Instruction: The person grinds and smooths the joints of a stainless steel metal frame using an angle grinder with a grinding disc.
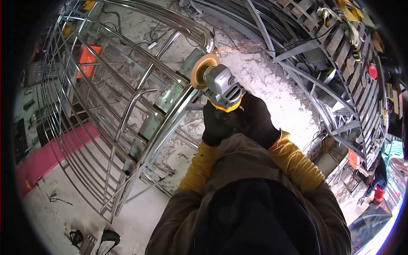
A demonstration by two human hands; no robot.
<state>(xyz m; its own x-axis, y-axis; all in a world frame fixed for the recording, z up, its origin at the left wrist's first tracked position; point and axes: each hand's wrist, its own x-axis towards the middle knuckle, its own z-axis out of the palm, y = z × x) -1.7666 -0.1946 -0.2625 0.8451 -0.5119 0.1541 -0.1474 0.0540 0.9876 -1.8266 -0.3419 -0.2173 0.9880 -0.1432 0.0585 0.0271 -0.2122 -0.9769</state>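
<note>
Near the centre of the frame, the left hand and the right hand, both in black gloves, are wrapped around the rear of an angle grinder; the separate fingers are hard to make out against the dark cloth. The grinder's head points to the upper left, and its tan disc sits at the edge of a shiny tubular metal frame; whether the disc touches a tube there cannot be told. Orange sparks streak across the upper middle.

The frame crowds the whole left side: long bars curve down towards the lower left, and a short bent tube rises among them. Flat grey plates lie beneath the tubes, just left of the disc. Directly above the disc, the rounded end of a pipe bundle comes close to it, leaving little room on that side. At upper left, behind the bars, is an orange-red object; lower down, a pink strip runs along the floor.

On the right, a grey angle-iron structure stands across the pale floor, with a slatted wooden rack beyond it. A red round object is by the rack, and another person is partly visible at lower right.
</note>
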